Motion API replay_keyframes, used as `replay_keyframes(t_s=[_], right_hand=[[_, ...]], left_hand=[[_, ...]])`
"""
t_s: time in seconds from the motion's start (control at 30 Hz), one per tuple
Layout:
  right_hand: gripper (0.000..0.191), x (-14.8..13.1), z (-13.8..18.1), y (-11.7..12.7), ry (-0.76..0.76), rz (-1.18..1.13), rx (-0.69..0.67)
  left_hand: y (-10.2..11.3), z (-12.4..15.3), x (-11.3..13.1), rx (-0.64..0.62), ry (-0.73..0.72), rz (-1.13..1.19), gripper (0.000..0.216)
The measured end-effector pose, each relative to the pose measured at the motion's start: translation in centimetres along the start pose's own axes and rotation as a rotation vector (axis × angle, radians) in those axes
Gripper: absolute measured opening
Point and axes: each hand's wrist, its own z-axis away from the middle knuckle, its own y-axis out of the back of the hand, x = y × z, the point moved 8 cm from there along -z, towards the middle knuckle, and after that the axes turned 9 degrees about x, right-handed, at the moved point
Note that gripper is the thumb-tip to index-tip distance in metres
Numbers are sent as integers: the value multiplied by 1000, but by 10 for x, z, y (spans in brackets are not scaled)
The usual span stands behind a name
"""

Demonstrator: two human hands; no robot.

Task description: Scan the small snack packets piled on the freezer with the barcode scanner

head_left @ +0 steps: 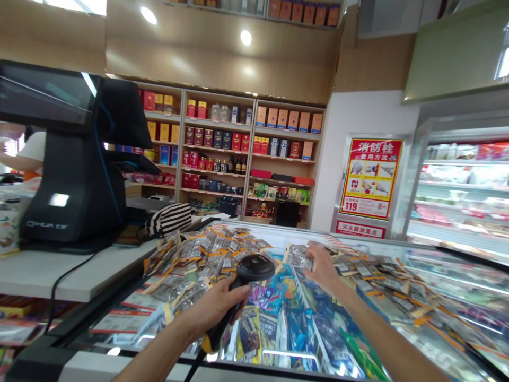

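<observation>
My left hand is wrapped round the handle of a black barcode scanner, whose head points forward over the glass lid of a chest freezer. My right hand reaches forward onto a spread of small orange-edged snack packets lying on the lid, with its fingers closed on one packet. More of the same packets lie to the right of that hand. Colourful frozen goods show through the glass beneath.
A black checkout terminal stands on a white counter at the left, with a striped pouch beside it. Wooden shelves of boxed goods fill the back wall. A red fire poster and a refrigerated display stand at the right.
</observation>
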Motion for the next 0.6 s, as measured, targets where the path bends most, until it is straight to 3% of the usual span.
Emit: replay_keyframes(t_s=[0.6], right_hand=[[28, -4, -5, -1, 56, -36, 35]], left_hand=[[1, -2, 8, -66, -10, 47, 30]])
